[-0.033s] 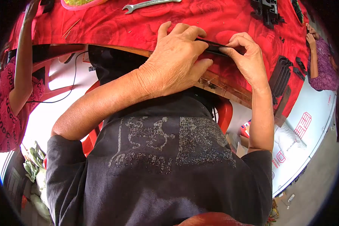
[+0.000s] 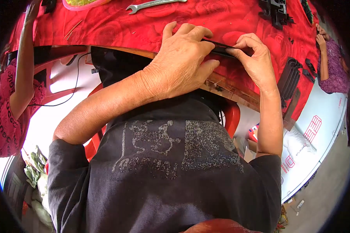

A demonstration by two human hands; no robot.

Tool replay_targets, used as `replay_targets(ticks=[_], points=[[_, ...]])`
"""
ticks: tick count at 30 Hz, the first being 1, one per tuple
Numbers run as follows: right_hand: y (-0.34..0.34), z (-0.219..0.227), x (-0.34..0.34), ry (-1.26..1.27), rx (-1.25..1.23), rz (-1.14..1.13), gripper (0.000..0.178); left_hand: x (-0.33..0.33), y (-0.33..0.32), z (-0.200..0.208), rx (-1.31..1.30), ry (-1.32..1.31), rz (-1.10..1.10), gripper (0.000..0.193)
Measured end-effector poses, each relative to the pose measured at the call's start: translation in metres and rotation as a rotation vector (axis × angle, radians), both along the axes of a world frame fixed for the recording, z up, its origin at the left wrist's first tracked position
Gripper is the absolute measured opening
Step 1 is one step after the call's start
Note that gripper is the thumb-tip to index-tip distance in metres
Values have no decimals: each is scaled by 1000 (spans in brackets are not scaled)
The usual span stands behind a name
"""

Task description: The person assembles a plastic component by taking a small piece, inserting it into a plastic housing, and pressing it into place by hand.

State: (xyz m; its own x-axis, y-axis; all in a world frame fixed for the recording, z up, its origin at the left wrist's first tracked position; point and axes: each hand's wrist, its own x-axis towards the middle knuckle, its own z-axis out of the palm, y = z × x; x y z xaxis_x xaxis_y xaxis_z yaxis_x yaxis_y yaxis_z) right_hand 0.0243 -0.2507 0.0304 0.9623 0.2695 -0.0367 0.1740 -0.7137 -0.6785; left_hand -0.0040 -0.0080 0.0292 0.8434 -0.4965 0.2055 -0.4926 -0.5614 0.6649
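Observation:
A thin, long black strip spans between my two hands, just above the near edge of the red-covered table. My left hand is closed round its left end, and the back of the hand hides that part. At the other end, my right hand pinches the strip between thumb and fingers. Several similar black strips lie side by side on the cloth, right of my right hand. Farther off, at the upper right, sits a cluster of black parts.
A silver wrench lies at the far side, with a pink-rimmed basket to its left. Thin sticks rest near the table's left edge. One person is at the left; another person works at the right.

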Motion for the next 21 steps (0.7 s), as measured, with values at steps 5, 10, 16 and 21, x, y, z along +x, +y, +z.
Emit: replay_targets(ticks=[5, 10, 16, 21], points=[[0, 0, 0, 11, -26, -5, 20, 4, 1, 4, -6, 25, -64, 39], [0, -1, -1, -11, -34, -3, 20, 8, 4, 4, -13, 8, -113, 43], [0, -1, -2, -6, -65, -24, 20, 25, 10, 2, -151, -97, -85, 32], [1, -2, -3, -41, -53, -21, 20, 40, 16, -6, -68, -207, -112, 16]])
